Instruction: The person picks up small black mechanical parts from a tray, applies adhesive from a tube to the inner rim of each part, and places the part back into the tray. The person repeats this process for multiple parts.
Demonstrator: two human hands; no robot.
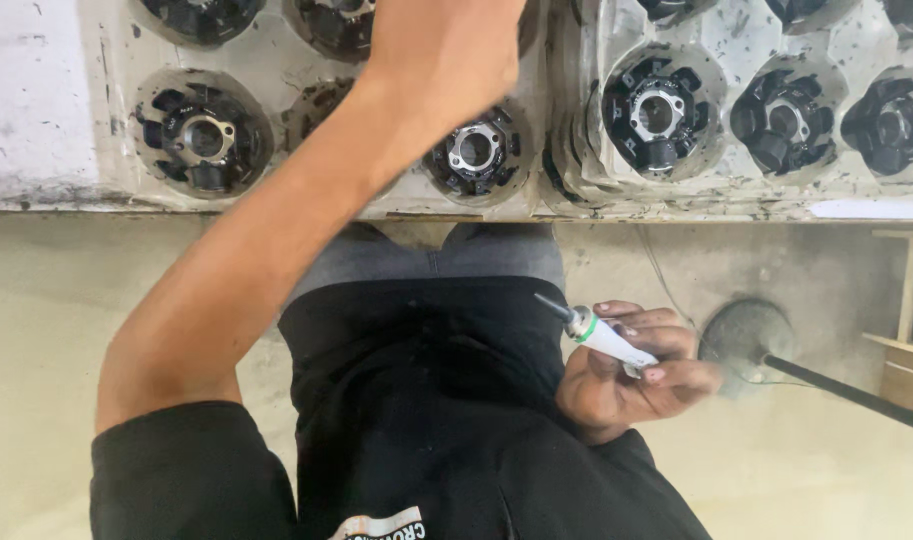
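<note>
My left hand (446, 50) reaches up over a moulded white tray (276, 70) on the bench edge. Its fingers are cut off by the top of the frame, so I cannot see whether they hold anything. Under the wrist sits a round black part with a silver hub (473, 150) in one of the tray's cups. My right hand (626, 375) is down at my waist, closed around a white pen-like tool (601, 335) with a green band and a dark tip that points up and left.
A second moulded tray (721, 40) at the right holds several more black round parts (656, 115). Another part (204, 138) fills a left cup. Below lie a concrete floor, a round stool base (741, 335) with a black bar, and a wooden frame (906, 340).
</note>
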